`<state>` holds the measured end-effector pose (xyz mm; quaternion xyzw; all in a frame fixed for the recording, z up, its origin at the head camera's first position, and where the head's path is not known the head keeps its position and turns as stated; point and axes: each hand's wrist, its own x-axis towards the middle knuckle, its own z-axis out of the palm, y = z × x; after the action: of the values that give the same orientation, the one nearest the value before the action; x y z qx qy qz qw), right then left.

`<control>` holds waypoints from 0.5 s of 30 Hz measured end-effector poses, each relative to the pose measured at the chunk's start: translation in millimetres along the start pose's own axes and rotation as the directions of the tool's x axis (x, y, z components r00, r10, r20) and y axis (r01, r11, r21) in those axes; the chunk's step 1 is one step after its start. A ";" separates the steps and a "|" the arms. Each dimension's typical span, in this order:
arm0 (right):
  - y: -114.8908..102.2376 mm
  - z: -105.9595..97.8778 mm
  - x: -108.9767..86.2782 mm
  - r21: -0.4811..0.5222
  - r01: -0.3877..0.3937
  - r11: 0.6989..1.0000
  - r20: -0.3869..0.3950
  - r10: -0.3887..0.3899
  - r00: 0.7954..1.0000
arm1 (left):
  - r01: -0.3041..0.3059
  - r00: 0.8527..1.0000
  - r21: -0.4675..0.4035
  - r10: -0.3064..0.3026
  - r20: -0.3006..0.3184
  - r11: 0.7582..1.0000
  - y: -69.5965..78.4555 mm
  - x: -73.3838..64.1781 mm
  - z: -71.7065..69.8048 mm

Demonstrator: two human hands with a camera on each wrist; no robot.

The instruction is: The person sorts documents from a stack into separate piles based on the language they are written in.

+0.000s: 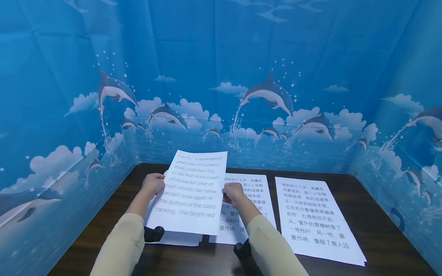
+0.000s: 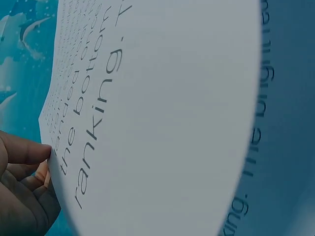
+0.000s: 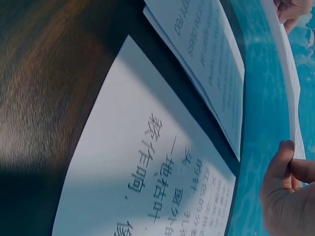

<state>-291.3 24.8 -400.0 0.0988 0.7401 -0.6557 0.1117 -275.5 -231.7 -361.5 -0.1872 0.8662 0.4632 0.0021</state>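
A white sheet of paper (image 1: 193,191) printed with English text is held up off the table, its far end tilted upward. My left hand (image 1: 153,183) pinches its left edge; the left wrist view shows the thumb on the printed face and curled fingers behind. On the opposite edge my right hand (image 1: 236,195) pinches the paper between thumb and fingers, also seen in the right wrist view. Beneath the raised sheet lies a stack of English-text sheets (image 3: 197,54), mostly hidden in the head view. Partly behind my right hand rests a Chinese-text sheet (image 1: 248,184).
Another pile of Chinese-text sheets (image 1: 314,218) lies on the right side of the dark wooden table (image 1: 193,260). A blue curtain (image 1: 193,57) printed with dolphins and clouds surrounds the table at the back and both sides.
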 end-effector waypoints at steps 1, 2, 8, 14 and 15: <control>-0.1 2.1 -0.6 -0.007 0.004 1.000 0.005 -0.004 1.000 | 0.003 1.000 0.000 -0.003 0.001 1.000 -1.6 0.6 -2.0; -0.4 4.1 -1.2 -0.007 0.004 1.000 0.011 -0.004 1.000 | 0.006 1.000 0.001 -0.006 0.001 1.000 -3.4 1.3 -3.9; -2.0 16.9 -3.9 0.001 -0.003 1.000 0.037 0.003 0.999 | 0.005 1.000 0.008 -0.005 0.008 1.000 -16.5 7.3 -13.6; -3.0 28.4 -6.6 0.034 -0.017 0.999 0.044 0.015 0.999 | -0.001 1.000 0.010 0.001 -0.004 1.000 -26.2 9.7 -19.4; -2.6 29.8 -6.8 0.036 -0.020 0.999 0.043 0.018 0.999 | 0.001 1.000 0.008 -0.001 -0.006 1.000 -26.6 9.5 -20.1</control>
<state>-284.4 -5.1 -399.0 0.0938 0.7244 -0.6701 0.1320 -272.3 -264.2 -373.1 -0.1890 0.8681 0.4589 0.0005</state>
